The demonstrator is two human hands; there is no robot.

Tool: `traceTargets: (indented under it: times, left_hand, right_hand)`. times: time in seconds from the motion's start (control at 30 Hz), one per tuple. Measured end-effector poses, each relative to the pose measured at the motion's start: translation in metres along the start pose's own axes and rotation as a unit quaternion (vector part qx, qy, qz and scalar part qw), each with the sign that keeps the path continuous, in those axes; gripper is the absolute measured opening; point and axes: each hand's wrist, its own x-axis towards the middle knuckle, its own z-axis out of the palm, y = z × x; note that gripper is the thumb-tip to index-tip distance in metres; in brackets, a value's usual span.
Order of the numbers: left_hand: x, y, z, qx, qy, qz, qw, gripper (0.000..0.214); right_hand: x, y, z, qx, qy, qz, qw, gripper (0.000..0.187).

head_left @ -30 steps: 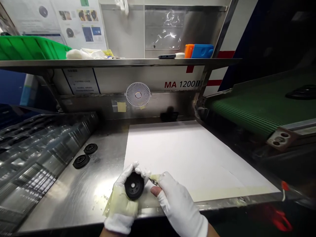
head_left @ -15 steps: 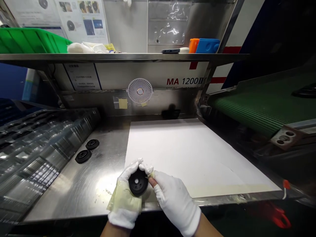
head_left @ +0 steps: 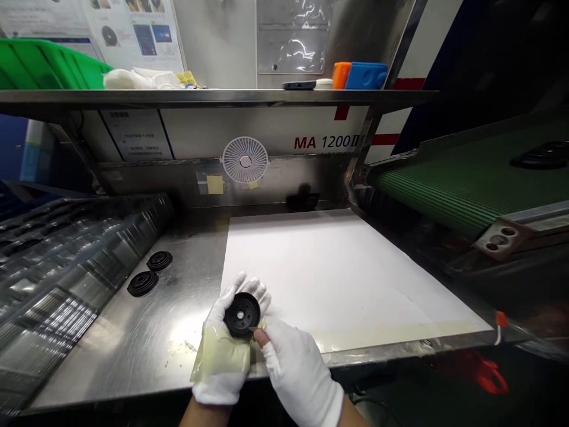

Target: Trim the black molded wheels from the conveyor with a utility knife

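Observation:
My left hand [head_left: 224, 350], in a white glove with yellowish tape over the palm, cradles a round black part [head_left: 242, 315] with a small centre hole, fingers curled round its far rim. Closed in a pinch, my right hand [head_left: 296, 373], also gloved, holds a small thin tool [head_left: 255, 328] whose tip touches the lower right edge of that part. Both hands hover over the near edge of the steel bench [head_left: 146, 338], beside a white sheet [head_left: 338, 279].
Two more black round parts [head_left: 142, 283] [head_left: 159, 260] lie on the bench at left, next to clear plastic trays [head_left: 57, 267]. A green conveyor belt [head_left: 462, 184] runs at right. The shelf [head_left: 222, 96] above carries a green bin [head_left: 48, 65] and orange and blue blocks [head_left: 360, 75].
My right hand has slid left and down, bringing the tool from the part's right side to its lower edge. The left hand has turned the part slightly more face-up.

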Motion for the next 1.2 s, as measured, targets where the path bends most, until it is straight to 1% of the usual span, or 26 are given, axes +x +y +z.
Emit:
traceTargets:
  times: [0.03,0.07,0.1,0.2,0.3,0.4,0.47,0.6,0.63,0.67,0.7,0.73,0.8,0.83,0.87,0.9,0.97,1.07,1.13,1.2]
  left_hand:
    - [0.001,0.003,0.001,-0.030,0.009,-0.050,0.998,0.033]
    - [0.001,0.006,0.002,-0.053,0.013,-0.086,0.995,0.032]
    - [0.002,0.008,0.002,-0.068,0.014,-0.106,0.992,0.031]
    - [0.005,0.009,0.001,-0.081,0.008,-0.113,0.990,0.026]
    - [0.005,0.007,0.003,-0.074,0.020,-0.093,0.993,0.017]
    - [0.002,0.007,0.007,-0.058,0.013,-0.082,0.995,0.009]
    - [-0.001,0.007,0.009,-0.025,0.013,-0.045,0.999,0.013]
    - [-0.004,0.004,0.008,0.058,0.020,0.058,0.996,0.029]
    - [-0.004,0.004,0.007,0.067,0.019,0.075,0.995,0.033]
    - [-0.003,0.003,0.006,0.063,0.017,0.078,0.995,0.036]
    - [-0.002,0.004,0.005,0.051,0.014,0.065,0.996,0.037]
    - [-0.001,0.005,0.004,0.033,0.009,0.036,0.999,0.037]
    - [0.001,0.007,0.002,-0.004,-0.002,-0.058,0.998,0.037]
    - [0.002,0.009,0.000,-0.020,-0.005,-0.094,0.995,0.037]
    - [0.003,0.010,-0.001,-0.032,-0.007,-0.120,0.992,0.037]
    - [0.003,0.010,-0.002,-0.045,-0.003,-0.127,0.991,0.036]
    - [0.005,0.008,-0.003,-0.070,0.008,-0.120,0.990,0.030]
    - [0.007,0.003,-0.003,-0.072,0.016,-0.082,0.994,0.023]
    - [0.006,-0.001,-0.003,-0.043,0.021,-0.041,0.998,0.026]
    - [0.004,-0.003,-0.002,0.009,0.020,0.023,0.999,0.035]
  right_hand:
    - [0.002,0.002,-0.002,0.014,-0.004,0.002,1.000,0.025]
    - [0.003,0.004,-0.004,0.022,-0.009,0.005,1.000,0.024]
    - [0.005,0.006,-0.006,0.023,-0.012,0.011,1.000,0.023]
    - [0.006,0.009,-0.010,-0.022,-0.005,0.019,1.000,0.021]
    - [0.004,0.008,-0.009,-0.068,0.004,0.010,0.998,0.022]
    - [0.001,0.006,-0.005,-0.076,0.010,0.007,0.997,0.022]
    - [-0.001,0.004,-0.001,-0.068,0.018,0.010,0.997,0.023]
    - [-0.005,-0.003,0.010,-0.053,0.030,0.006,0.998,0.023]
    - [-0.006,-0.004,0.012,-0.052,0.032,0.003,0.998,0.023]
    - [-0.006,-0.005,0.014,-0.052,0.034,0.001,0.998,0.024]
    - [-0.006,-0.005,0.014,-0.054,0.037,0.000,0.998,0.024]
    - [-0.005,-0.005,0.014,-0.056,0.040,-0.001,0.998,0.025]
    - [-0.003,-0.002,0.011,-0.056,0.045,-0.003,0.997,0.024]
    - [-0.002,0.000,0.009,-0.052,0.046,-0.002,0.998,0.023]
    - [-0.001,0.002,0.006,-0.046,0.047,0.001,0.998,0.022]
    - [0.000,0.004,0.004,-0.042,0.047,0.004,0.998,0.022]
    - [0.000,0.006,0.003,-0.045,0.049,0.014,0.998,0.022]
    - [-0.003,0.004,0.006,-0.068,0.043,0.027,0.996,0.023]
    - [-0.007,0.000,0.011,-0.076,0.042,0.034,0.996,0.023]
    - [-0.010,-0.004,0.017,-0.072,0.050,0.032,0.996,0.023]
